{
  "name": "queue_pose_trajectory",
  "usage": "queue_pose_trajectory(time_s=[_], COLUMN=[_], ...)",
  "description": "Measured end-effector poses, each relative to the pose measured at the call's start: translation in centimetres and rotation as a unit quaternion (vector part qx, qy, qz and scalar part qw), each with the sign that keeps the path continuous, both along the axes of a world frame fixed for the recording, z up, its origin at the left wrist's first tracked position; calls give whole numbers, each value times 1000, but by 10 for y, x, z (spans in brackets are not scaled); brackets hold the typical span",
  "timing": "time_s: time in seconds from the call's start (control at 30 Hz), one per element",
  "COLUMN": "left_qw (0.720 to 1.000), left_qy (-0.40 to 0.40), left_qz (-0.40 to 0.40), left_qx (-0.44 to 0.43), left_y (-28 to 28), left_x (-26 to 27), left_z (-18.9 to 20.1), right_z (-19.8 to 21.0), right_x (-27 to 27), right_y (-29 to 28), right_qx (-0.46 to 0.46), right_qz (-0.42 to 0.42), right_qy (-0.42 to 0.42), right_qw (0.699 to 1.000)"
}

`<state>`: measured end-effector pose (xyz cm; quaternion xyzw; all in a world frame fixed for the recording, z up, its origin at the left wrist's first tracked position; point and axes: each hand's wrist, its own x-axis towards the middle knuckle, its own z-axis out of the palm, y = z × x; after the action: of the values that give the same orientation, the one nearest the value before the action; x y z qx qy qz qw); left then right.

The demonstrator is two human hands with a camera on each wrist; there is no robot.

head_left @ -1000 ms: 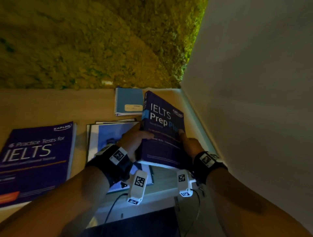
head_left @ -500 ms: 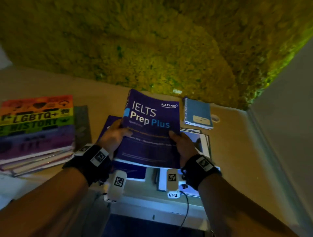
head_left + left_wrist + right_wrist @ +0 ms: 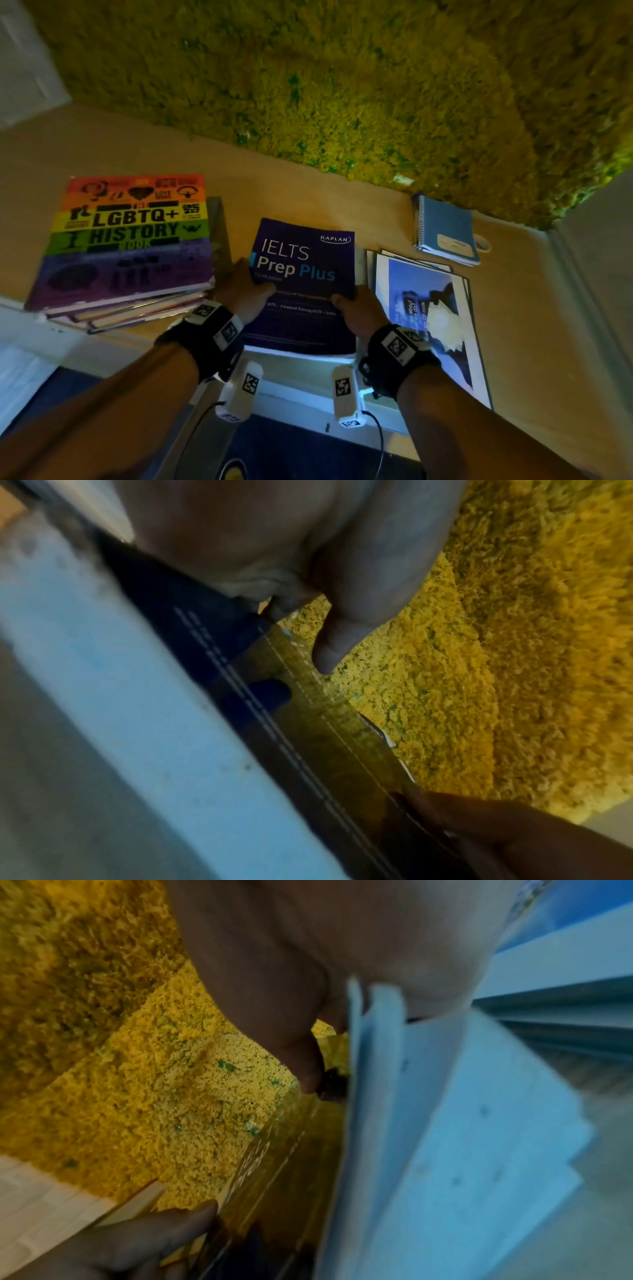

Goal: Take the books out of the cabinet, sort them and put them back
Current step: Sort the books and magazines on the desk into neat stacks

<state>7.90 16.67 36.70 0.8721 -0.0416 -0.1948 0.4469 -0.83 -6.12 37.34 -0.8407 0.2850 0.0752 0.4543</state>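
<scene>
Carried leftward from the right-hand corner, the IELTS Prep Plus book [image 3: 301, 284] now sits between the rainbow-covered stack [image 3: 126, 240] and the glossy prints [image 3: 431, 325]. I hold it by both side edges: my left hand [image 3: 245, 293] and right hand [image 3: 359, 310] each have a thumb on the cover, fingers [image 3: 342, 631] curled under. Its lower edge overhangs the bench [image 3: 308, 198]. A blue spiral notebook [image 3: 445, 229] lies farther back, by the mossy green wall [image 3: 342, 85].

Dim warm light, blue glow below wrists; wrist views blurred; head view edges warped.
</scene>
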Motion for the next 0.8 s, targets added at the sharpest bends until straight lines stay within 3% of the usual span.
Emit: queue_pose_trajectory(time_s=[0.13,0.23,0.37,0.5,0.6,0.67,0.73,0.8], left_qw=[995,994,986,972,966,967,966,942], left_qy=[-86,-101,-119,-207,-132,-28,94,171], left_qz=[-30,7,49,103,179,232,232,182], left_qx=[-28,-40,-104,34,131,106,-69,-224], left_y=[-21,-28,22,112,185,215,226,226], left_x=[-10,-9,19,41,50,44,34,24], left_z=[36,76,120,137,130,121,106,95], right_z=[28,61,83,82,69,62,62,53], right_x=[13,34,64,85,103,112,115,120], right_y=[9,33,87,142,177,190,197,197], right_qx=[-66,-76,83,248,274,316,365,423], right_qz=[-28,37,118,146,137,118,91,58], right_qy=[-60,-130,-102,-24,-5,12,50,82], right_qw=[996,988,984,957,952,941,925,901])
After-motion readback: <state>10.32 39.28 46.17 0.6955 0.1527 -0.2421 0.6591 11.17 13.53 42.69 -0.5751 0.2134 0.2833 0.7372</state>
